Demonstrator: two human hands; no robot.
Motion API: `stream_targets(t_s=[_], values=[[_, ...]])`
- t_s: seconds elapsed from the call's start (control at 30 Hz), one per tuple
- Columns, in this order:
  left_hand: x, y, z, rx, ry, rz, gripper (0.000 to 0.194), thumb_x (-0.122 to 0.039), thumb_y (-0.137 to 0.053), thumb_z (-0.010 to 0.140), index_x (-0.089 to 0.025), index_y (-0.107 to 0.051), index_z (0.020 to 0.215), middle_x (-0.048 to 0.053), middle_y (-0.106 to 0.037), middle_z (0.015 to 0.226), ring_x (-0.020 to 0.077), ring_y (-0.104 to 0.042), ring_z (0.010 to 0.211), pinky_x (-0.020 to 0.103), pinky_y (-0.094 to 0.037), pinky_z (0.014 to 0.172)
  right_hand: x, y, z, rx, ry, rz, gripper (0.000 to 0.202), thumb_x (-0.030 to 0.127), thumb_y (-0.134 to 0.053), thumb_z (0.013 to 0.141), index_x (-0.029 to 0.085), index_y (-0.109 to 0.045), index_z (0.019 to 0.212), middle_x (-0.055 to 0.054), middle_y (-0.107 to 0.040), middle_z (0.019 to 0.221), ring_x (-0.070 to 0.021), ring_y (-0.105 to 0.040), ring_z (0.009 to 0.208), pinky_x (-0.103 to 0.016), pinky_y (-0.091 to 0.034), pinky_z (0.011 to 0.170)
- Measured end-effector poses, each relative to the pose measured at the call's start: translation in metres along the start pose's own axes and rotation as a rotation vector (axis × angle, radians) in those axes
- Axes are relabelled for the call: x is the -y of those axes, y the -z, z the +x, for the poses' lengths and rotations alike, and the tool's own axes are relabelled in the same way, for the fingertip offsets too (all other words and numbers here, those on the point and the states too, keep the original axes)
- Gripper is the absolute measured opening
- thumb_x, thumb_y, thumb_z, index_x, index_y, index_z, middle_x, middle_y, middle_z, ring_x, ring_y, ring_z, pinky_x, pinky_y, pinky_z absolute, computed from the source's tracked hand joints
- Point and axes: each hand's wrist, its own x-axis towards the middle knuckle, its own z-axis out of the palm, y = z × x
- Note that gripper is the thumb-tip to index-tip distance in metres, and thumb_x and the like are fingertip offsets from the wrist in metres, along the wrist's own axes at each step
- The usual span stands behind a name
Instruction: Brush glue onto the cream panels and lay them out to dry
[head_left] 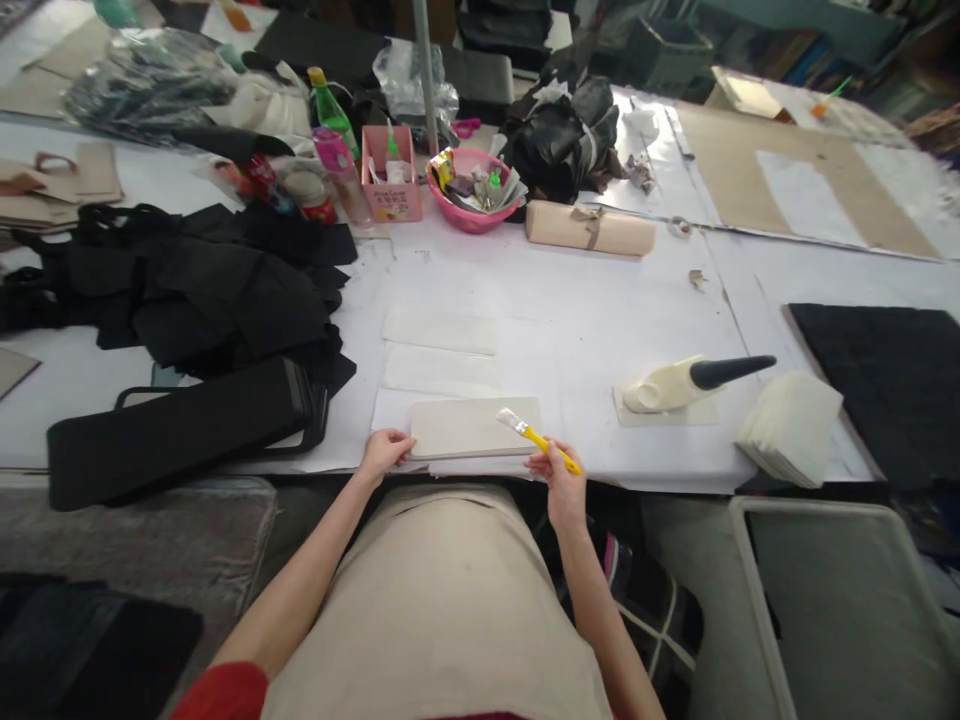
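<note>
A pale rectangular board (465,430) with rounded corners lies at the table's front edge, right before me. My left hand (386,452) pinches its left end between thumb and fingers. In my right hand (564,475) is a paintbrush (534,436) with a yellow handle, its whitish bristles over the board's right half; whether they touch it I cannot tell. Beyond the board, two thin off-white strips (441,332) lie flat on the white table covering. To the right, a cream bottle with a black tapered end (675,386) rests on a small pale sheet.
Black fabric pieces (202,280) are heaped at left, behind a stack of long black panels (176,430). A pink basket (476,212), a pink box (391,190) and a tan roll (590,232) stand farther back. A pale stack of pieces (793,428) and a black sheet (885,390) lie at right.
</note>
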Motion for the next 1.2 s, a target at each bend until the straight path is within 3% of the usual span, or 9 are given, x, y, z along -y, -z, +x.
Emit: stream_targets(t_s=[0.17, 0.33, 0.43, 0.63, 0.7, 0.77, 0.9, 1.03, 1.2], values=[[-0.004, 0.008, 0.001, 0.105, 0.046, -0.076, 0.021, -0.028, -0.076, 0.055, -0.016, -0.060, 0.062, 0.004, -0.063, 0.048, 0.0122, -0.055, 0.040, 0.023, -0.045, 0.042, -0.039, -0.063, -0.017, 0.130, -0.059, -0.115, 0.037, 0.051, -0.071, 0.077, 0.019, -0.059, 0.092, 0.002, -0.070, 0.063, -0.0159, -0.069, 0.052, -0.023, -0.054, 0.047], [-0.003, 0.011, 0.006, 0.146, 0.079, -0.082, 0.017, -0.021, -0.073, 0.058, -0.014, -0.060, 0.066, 0.003, -0.064, 0.049, 0.0125, -0.058, 0.041, 0.021, -0.047, 0.044, -0.062, -0.097, -0.021, 0.184, -0.032, -0.193, 0.038, 0.054, -0.067, 0.078, 0.018, -0.059, 0.091, 0.002, -0.070, 0.062, -0.0155, -0.068, 0.051, -0.022, -0.053, 0.047], [-0.001, 0.010, 0.008, 0.158, 0.088, -0.075, 0.013, -0.018, -0.071, 0.061, -0.014, -0.060, 0.066, 0.002, -0.064, 0.049, 0.0122, -0.058, 0.042, 0.021, -0.049, 0.044, -0.068, -0.095, -0.017, 0.149, 0.017, -0.235, 0.039, 0.054, -0.065, 0.079, 0.018, -0.058, 0.092, 0.001, -0.070, 0.063, -0.0159, -0.069, 0.053, -0.023, -0.053, 0.049], [0.002, 0.011, 0.012, 0.181, 0.090, -0.104, 0.011, -0.016, -0.070, 0.064, -0.014, -0.059, 0.066, 0.002, -0.064, 0.049, 0.0117, -0.058, 0.041, 0.020, -0.048, 0.043, -0.049, -0.043, -0.015, -0.227, 0.229, -0.387, 0.038, 0.053, -0.061, 0.082, 0.017, -0.059, 0.095, 0.000, -0.069, 0.064, -0.0165, -0.070, 0.057, -0.027, -0.057, 0.057], [0.003, 0.012, 0.013, 0.187, 0.089, -0.116, 0.012, -0.016, -0.070, 0.064, -0.014, -0.059, 0.066, 0.002, -0.064, 0.049, 0.0119, -0.058, 0.041, 0.020, -0.049, 0.044, -0.043, -0.037, -0.022, -0.268, 0.302, -0.431, 0.037, 0.051, -0.060, 0.084, 0.017, -0.059, 0.097, 0.000, -0.069, 0.067, -0.0163, -0.070, 0.061, -0.028, -0.058, 0.061], [0.004, 0.012, 0.013, 0.192, 0.087, -0.123, 0.013, -0.017, -0.071, 0.063, -0.014, -0.059, 0.067, 0.003, -0.064, 0.050, 0.0121, -0.059, 0.042, 0.020, -0.050, 0.044, -0.043, -0.047, -0.029, -0.179, 0.314, -0.434, 0.034, 0.049, -0.059, 0.086, 0.018, -0.058, 0.099, 0.000, -0.069, 0.069, -0.0158, -0.070, 0.062, -0.028, -0.058, 0.062], [0.005, 0.012, 0.013, 0.186, 0.089, -0.116, 0.015, -0.018, -0.073, 0.063, -0.014, -0.060, 0.068, 0.002, -0.064, 0.050, 0.0126, -0.060, 0.043, 0.020, -0.050, 0.045, -0.059, -0.101, -0.036, 0.122, 0.243, -0.366, 0.031, 0.048, -0.057, 0.088, 0.018, -0.057, 0.099, 0.001, -0.068, 0.068, -0.0150, -0.068, 0.061, -0.026, -0.056, 0.058], [0.006, 0.011, 0.014, 0.177, 0.086, -0.122, 0.015, -0.018, -0.073, 0.063, -0.014, -0.059, 0.069, 0.001, -0.064, 0.051, 0.0133, -0.062, 0.046, 0.021, -0.050, 0.045, -0.078, -0.143, -0.029, 0.238, 0.189, -0.309, 0.030, 0.049, -0.057, 0.088, 0.020, -0.056, 0.099, 0.001, -0.068, 0.069, -0.0149, -0.069, 0.061, -0.026, -0.057, 0.060], [0.006, 0.011, 0.015, 0.176, 0.103, -0.120, 0.013, -0.018, -0.071, 0.065, -0.014, -0.059, 0.068, 0.001, -0.064, 0.050, 0.0121, -0.059, 0.042, 0.021, -0.050, 0.044, -0.082, -0.128, -0.017, 0.112, 0.167, -0.298, 0.033, 0.050, -0.059, 0.085, 0.019, -0.056, 0.096, 0.002, -0.067, 0.066, -0.0154, -0.068, 0.058, -0.027, -0.056, 0.057]])
